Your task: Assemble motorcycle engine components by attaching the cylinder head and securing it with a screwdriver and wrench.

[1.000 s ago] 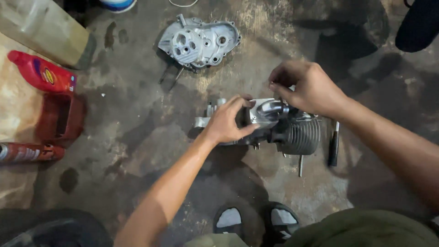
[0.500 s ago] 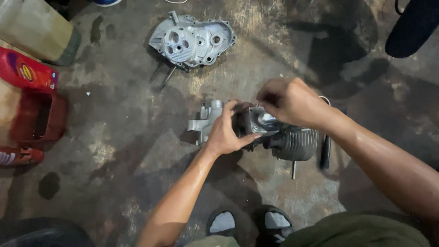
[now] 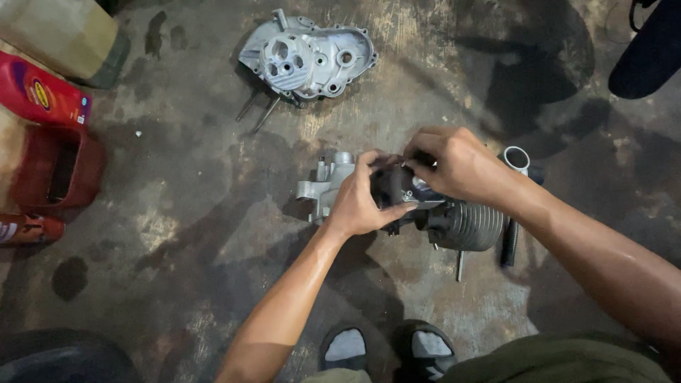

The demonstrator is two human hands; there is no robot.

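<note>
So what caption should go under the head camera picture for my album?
Both hands, left hand and right hand, grip a small engine on the stained concrete floor, a loose engine cover lying beyond.

The stained concrete floor (image 3: 177, 234) carries a small engine block (image 3: 454, 220) with a finned cylinder near the middle. Farther off lies a grey crankcase cover (image 3: 308, 60). At the left edge sit a red bottle (image 3: 42, 96), a red container (image 3: 57, 170) and a can (image 3: 28, 229).
</note>
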